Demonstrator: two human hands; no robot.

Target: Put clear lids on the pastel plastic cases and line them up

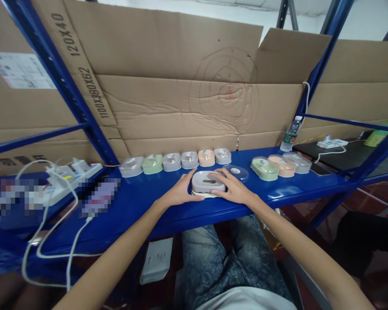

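Observation:
A grey oval plastic box point(202, 183) with an opening in its top sits on a cream base near the front edge of the blue shelf. My left hand point(180, 190) curves round its left end, thumb low at the front and fingers towards the back. My right hand point(235, 187) grips the right side, with fingers over the top and thumb at the front. Just behind my right hand lies a clear lid point(237, 173) with a round white label, apart from the box. Parts of the box's right end are hidden by my fingers.
Several lidded boxes in grey, green and peach, including a green one point(152, 164), line the back. Three more, with a green box point(264, 168) among them, stand right. A water bottle point(290, 135) is behind them. Left are a phone point(101, 196), cables and a power strip point(67, 183).

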